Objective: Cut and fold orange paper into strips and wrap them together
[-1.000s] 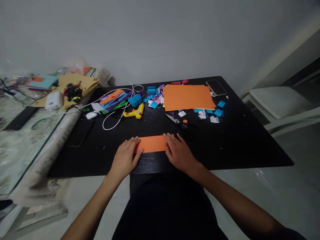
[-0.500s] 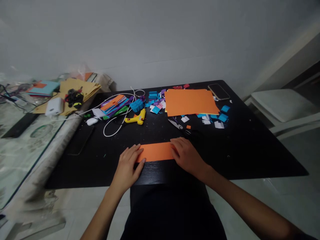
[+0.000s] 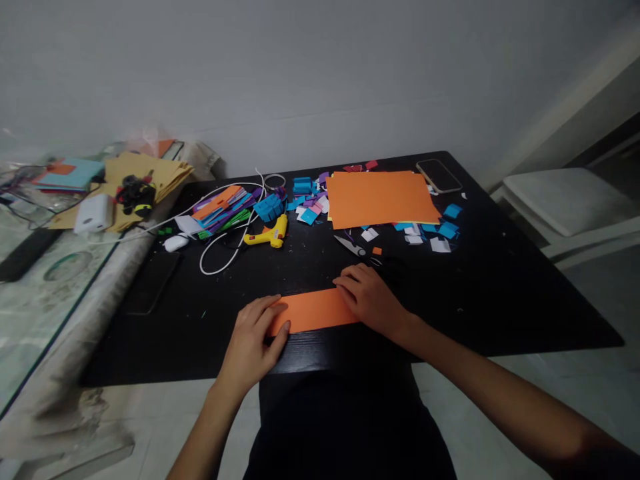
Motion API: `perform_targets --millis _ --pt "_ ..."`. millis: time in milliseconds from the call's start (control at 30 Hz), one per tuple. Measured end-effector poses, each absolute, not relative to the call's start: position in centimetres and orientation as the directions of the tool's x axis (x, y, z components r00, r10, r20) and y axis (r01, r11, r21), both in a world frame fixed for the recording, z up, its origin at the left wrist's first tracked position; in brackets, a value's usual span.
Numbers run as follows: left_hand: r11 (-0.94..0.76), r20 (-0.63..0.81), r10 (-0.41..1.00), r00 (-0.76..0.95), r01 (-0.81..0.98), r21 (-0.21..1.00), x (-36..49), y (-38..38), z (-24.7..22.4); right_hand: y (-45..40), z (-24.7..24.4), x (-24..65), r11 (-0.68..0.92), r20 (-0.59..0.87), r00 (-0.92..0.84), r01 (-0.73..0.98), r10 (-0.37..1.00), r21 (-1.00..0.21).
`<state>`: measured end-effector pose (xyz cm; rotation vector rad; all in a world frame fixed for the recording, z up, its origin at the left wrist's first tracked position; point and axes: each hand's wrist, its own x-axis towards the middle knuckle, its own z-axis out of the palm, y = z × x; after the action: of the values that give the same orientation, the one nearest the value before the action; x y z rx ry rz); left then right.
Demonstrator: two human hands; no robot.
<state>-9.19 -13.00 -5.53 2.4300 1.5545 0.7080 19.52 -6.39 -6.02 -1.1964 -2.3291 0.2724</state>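
Note:
An orange paper strip [image 3: 315, 311] lies flat near the front edge of the black table [image 3: 475, 280]. My left hand [image 3: 254, 340] rests on the strip's left end, thumb and fingers spread apart. My right hand [image 3: 373, 300] lies over its right end with the fingers bent, their tips by the strip's far edge; whether they pinch the paper is hard to make out. Beyond my right hand are scissors [image 3: 350, 246] with dark handles and a small orange scrap [image 3: 377, 251].
Orange sheets [image 3: 383, 199] lie at the back among blue, white and purple paper pieces. A yellow glue gun [image 3: 270, 233], white cable [image 3: 203, 257] and paper strips [image 3: 223, 208] are at left. A phone [image 3: 439, 176] lies back right, near a white chair [image 3: 560, 197].
The view has shifted slightly. The strip now slants a little, its left end lower, and my right fingers have moved slightly toward its far edge.

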Motion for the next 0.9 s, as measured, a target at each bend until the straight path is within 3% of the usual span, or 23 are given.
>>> perform_targets --millis 233,467,900 --pt "-0.457 0.304 0.882 0.36 0.81 0.367 -9.2 -12.9 -5.4 -6.1 -6.2 19.5 0.62 0.34 -0.52 0.69 0.783 -0.373" --pt "-0.465 0.301 0.879 0.369 0.801 0.376 -9.3 -12.9 -5.6 -5.9 -6.8 20.0 0.499 0.363 -0.343 0.609 0.866 -0.617" --pt "-0.448 0.275 0.89 0.363 0.802 0.394 -9.3 -12.8 -5.5 -2.5 -5.3 19.3 0.487 0.196 -0.466 0.658 0.862 -0.575"
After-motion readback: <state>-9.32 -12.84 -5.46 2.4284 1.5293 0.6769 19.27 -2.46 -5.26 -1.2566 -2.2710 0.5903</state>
